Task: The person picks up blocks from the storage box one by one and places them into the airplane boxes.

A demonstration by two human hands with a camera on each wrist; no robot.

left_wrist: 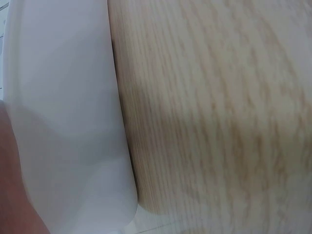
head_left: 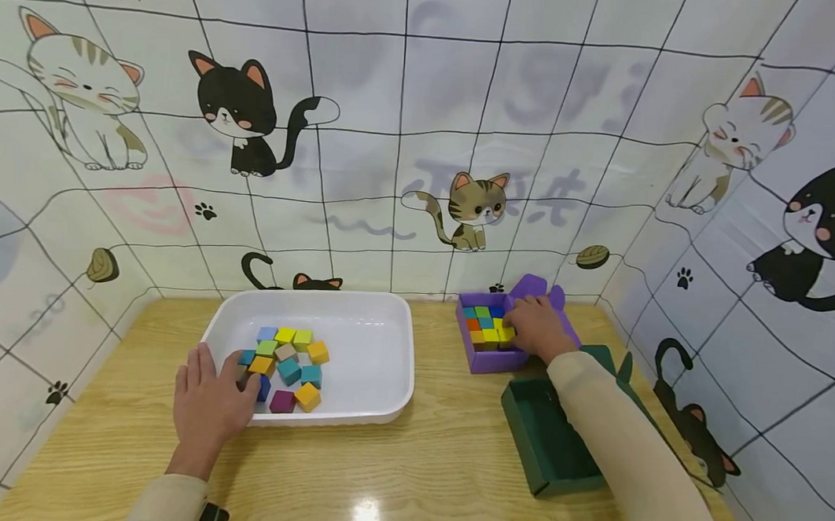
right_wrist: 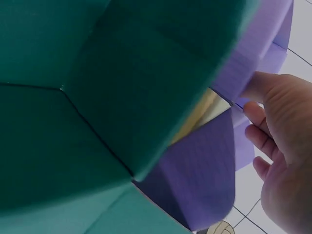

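My left hand (head_left: 206, 399) lies over the near left corner of a white tray (head_left: 369, 368), fingers spread, thumb and forefinger beside the cubes there. Several coloured cubes (head_left: 289, 371) sit loosely in the tray's left half, among them teal, yellow, orange and purple ones. At the right, my right hand (head_left: 540, 327) reaches into a purple box (head_left: 491, 364), its fingertips at a yellow cube (head_left: 506, 335) by the right wall. Cubes stand in close rows inside this box. I cannot tell whether the right fingers pinch the yellow cube or just touch it.
A dark green box (head_left: 531, 447) stands open in front of the purple one, under my right forearm. The wooden table (head_left: 406, 480) meets cat-patterned walls (head_left: 365, 171) at the back and sides.
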